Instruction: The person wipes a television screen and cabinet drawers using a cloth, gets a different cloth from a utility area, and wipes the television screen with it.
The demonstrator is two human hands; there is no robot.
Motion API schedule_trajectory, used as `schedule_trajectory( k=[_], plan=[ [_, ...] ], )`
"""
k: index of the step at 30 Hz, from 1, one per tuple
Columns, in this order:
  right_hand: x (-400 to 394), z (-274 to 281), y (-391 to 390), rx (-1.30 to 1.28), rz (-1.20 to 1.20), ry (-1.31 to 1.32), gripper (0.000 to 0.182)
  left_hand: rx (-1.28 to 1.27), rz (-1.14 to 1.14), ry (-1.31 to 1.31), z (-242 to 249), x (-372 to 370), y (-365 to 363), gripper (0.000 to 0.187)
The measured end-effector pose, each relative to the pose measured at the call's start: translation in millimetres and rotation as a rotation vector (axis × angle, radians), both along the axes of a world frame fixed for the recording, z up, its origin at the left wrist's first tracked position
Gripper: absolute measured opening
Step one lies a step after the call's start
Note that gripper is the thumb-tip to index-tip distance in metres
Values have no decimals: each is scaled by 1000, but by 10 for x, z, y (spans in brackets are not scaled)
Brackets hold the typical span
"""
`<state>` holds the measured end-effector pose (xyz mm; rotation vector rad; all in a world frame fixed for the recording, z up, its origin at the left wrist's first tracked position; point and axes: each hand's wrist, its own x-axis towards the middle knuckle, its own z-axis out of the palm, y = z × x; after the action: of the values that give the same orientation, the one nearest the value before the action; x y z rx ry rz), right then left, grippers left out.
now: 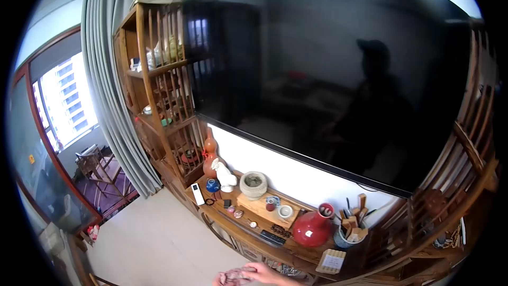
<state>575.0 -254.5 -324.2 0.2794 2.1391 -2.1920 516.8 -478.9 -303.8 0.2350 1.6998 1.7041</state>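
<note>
At the bottom edge of the head view, my right hand (260, 274) comes in from the right, its fingers closed on a crumpled-looking reddish-brown item (234, 276). A small part of my left hand (217, 280) shows at that item's left side; most of it is cut off by the frame, and its grip is hidden. Both hands are in front of a wooden cabinet (241, 237). On its top stand a red vase (311, 229), a stone bowl (253, 185), a black remote (273, 238) and dark beads (280, 230).
A large dark television (317, 74) hangs above the cabinet. Wooden shelves (153, 95) stand at the left beside a grey curtain (108, 85). A blue pot (347, 239) with wooden pieces, a gourd (210, 153) and a white figurine (224, 175) stand on the cabinet.
</note>
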Motion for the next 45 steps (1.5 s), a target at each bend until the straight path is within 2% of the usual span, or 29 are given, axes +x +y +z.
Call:
schedule_trajectory(
  k=[1,2,3,4,6,8,9,11,12,15,16,19,22,25,26,27,29,30,31,33,34,35,37,38,39,40,42,45],
  plan=[
    [-280,-117,-40,165,120,-80,26,2,10,-16,-117,-203,-116,83],
    [-518,11,-137,169,128,-92,26,109,98,-112,-223,-446,-177,77],
    [-767,157,-204,41,138,2,25,220,182,-206,-315,-701,-247,74],
    [-979,274,-242,-86,143,99,25,195,97,-207,-219,-927,-357,72],
    [-1379,287,-326,-68,86,101,26,213,151,-224,-363,-1283,-435,71],
    [-1673,234,-420,-51,16,97,27,171,287,-297,-765,-1562,-569,68],
    [-1810,202,-462,-123,-70,64,25,172,269,-300,-848,-1793,-622,68],
    [-2100,212,-531,-269,-249,25,23,315,-54,-347,-910,-2336,-743,66],
    [-2200,335,-611,-544,-345,-85,26,233,-94,-266,-316,-2490,-664,60],
    [-2529,262,-744,-505,-352,-13,24,290,-66,-245,-489,-3105,-661,54],
    [-2616,330,-772,-409,-396,-124,22,299,-77,-263,-307,-3296,-655,46],
    [-2883,194,-796,-380,-405,-41,18,298,-63,-272,-47,-3771,-634,35],
    [-3054,666,-988,-294,-398,-104,15,346,-50,-326,-221,-4185,-543,27],
    [-3319,746,-1104,-321,-302,-155,12,428,-34,-378,-462,-4409,-439,22],
    [-3414,796,-1218,-455,-432,-158,22,367,8,-395,-381,-4432,-429,24],
    [-3560,758,-1239,-461,-434,-161,22,360,7,-397,-301,-4480,-431,24],
    [-3848,734,-1247,-229,-270,-146,19,169,107,-180,-135,-4578,-390,25],
    [-3995,725,-1268,-173,-297,-122,13,214,65,-59,-390,-4728,-381,28],
    [-4146,774,-1338,-178,-284,-119,13,209,77,-53,-385,-4839,-382,28],
    [-4506,889,-1402,-71,-498,28,10,313,105,-51,-279,-5119,-420,28],
    [-4680,735,-1311,-230,-426,15,17,253,65,-122,-171,-5260,-460,28],
    [-4833,665,-1248,-256,-401,8,17,228,91,-116,-123,-5362,-527,28],
    [-5144,616,-1171,-206,-90,132,27,187,-99,-2,-19,-5583,-595,28],
    [-5316,604,-1161,-5,-100,109,38,229,-60,109,119,-5646,-566,31],
    [-5493,581,-1134,-17,-86,112,38,217,-47,114,113,-5810,-581,31],
    [-5659,594,-1124,-72,-55,103,20,161,-81,71,86,-5986,-664,32],
    [-5918,429,-1178,-174,-40,107,21,70,-91,23,197,-6139,-791,34],
    [-6061,711,-1221,-154,-72,67,20,37,-12,46,482,-6232,-757,33]
  ],
)
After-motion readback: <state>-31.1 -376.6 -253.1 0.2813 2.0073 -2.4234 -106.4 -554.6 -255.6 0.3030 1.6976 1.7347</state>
